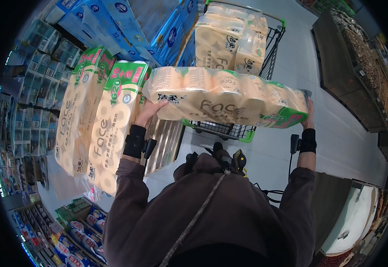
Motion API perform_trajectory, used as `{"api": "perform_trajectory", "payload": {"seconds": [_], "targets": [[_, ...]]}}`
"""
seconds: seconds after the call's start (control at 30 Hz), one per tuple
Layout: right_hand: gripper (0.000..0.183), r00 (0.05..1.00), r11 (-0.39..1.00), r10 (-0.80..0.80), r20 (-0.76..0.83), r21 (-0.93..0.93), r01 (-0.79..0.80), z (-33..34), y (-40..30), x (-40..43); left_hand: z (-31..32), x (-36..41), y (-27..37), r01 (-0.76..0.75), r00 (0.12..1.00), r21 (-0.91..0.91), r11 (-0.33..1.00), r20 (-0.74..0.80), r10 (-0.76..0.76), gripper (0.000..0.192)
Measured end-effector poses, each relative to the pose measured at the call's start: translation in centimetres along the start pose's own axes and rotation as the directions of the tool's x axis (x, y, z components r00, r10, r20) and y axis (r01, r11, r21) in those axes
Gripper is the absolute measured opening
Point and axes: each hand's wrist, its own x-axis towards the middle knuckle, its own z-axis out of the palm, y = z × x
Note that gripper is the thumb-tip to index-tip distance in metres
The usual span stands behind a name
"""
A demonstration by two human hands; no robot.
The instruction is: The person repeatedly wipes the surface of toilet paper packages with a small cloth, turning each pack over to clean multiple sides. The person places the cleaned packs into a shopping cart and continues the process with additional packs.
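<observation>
My left hand (151, 110) and my right hand (309, 113) hold a long plastic-wrapped pack of toilet paper rolls (227, 100) between them, one at each end. It lies sideways over the near part of a shopping cart (251, 136) with a black wire basket and green trim. More wrapped packs of rolls (215, 43) are stacked in the cart's far part. By my left forearm, two tall packs of the same kind (105, 133) stand side by side. The held pack hides part of the cart and some of my fingers. Both wrists wear black bands with small devices.
Blue tissue packages (140, 23) are piled at the back left. Shelves of wrapped goods (37, 90) line the far left, with blue-and-white packets (77, 240) below. A slatted pallet (167, 143) lies beside the cart. At the right are a dark display bin (344, 80) and a white-topped counter (351, 220).
</observation>
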Motion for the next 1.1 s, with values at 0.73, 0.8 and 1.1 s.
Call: {"api": "perform_trajectory", "payload": {"seconds": [0.73,0.8,1.1], "targets": [[0.036,0.56,0.176,-0.821,0.11,-0.884,0.433,4.2,2.3,-0.6,-1.0,-0.9,-4.5,-0.199,0.98,0.092,0.976,0.042,0.196,0.087],[0.042,0.428,-0.045,-0.88,0.206,-0.933,0.358,5.7,2.1,-2.2,-0.8,-1.1,-4.6,-0.189,0.982,0.099,0.977,0.002,0.19,0.076],[0.054,0.602,-0.322,-0.687,0.407,-0.913,0.249,13.5,9.4,-5.6,0.4,-1.9,-4.0,-0.213,0.97,0.048,0.976,-0.107,0.217,0.052]]}}
